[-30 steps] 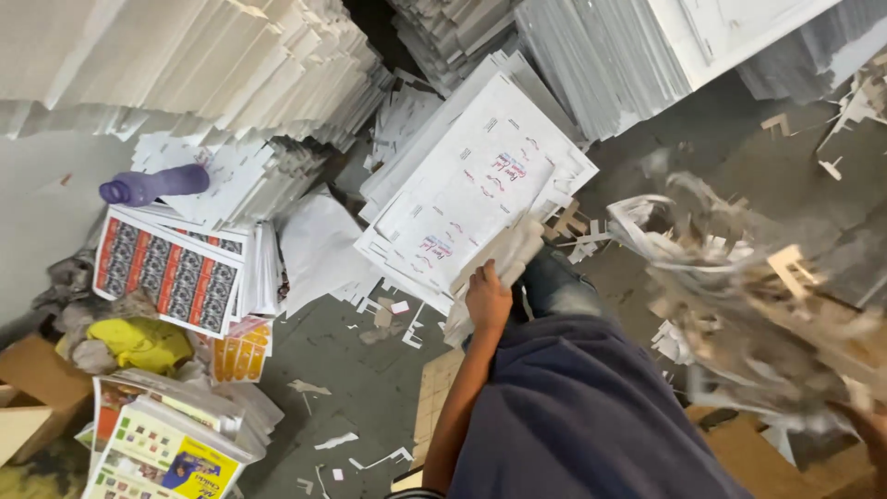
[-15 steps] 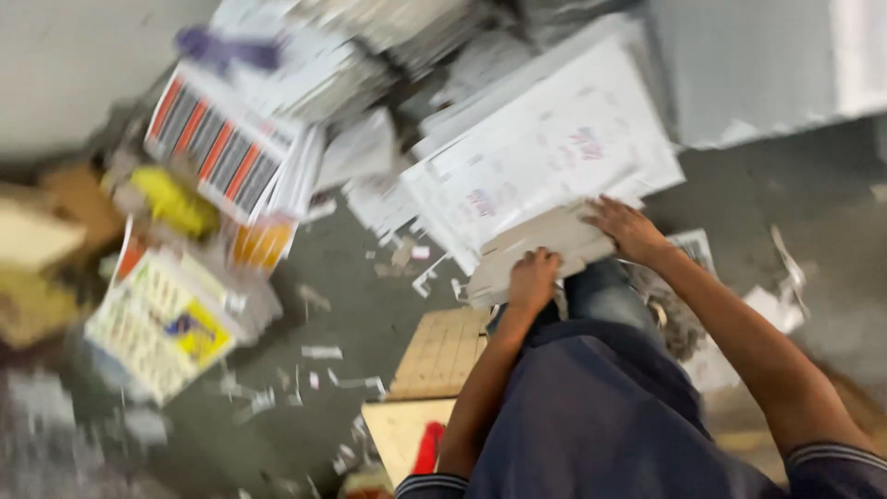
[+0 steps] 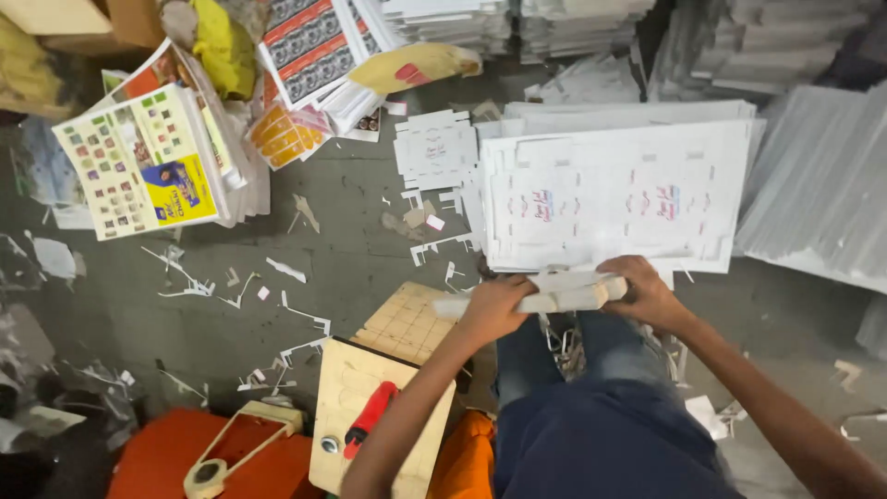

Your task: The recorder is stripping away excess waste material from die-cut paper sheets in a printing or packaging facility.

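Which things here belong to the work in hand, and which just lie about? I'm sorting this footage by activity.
In hand:
- small white card stack, held by left hand and right hand
- big pile of die-cut white sheets just beyond it

Lying about:
- colourful printed sheets
- red-handled tool on a wooden board
- tape roll
- paper scraps on the floor

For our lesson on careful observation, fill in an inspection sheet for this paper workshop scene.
Surface: grey floor, littered with white paper offcuts.
Job's things: slim stack of white die-cut sheets, held level; large pile of printed white sheets just beyond.
Clutter: colourful printed sheets, wooden board bearing a red-handled tool.
Hands: left hand and right hand grip the stack's ends.
Cables: nothing seen.
Surroundings: tall white paper stacks.
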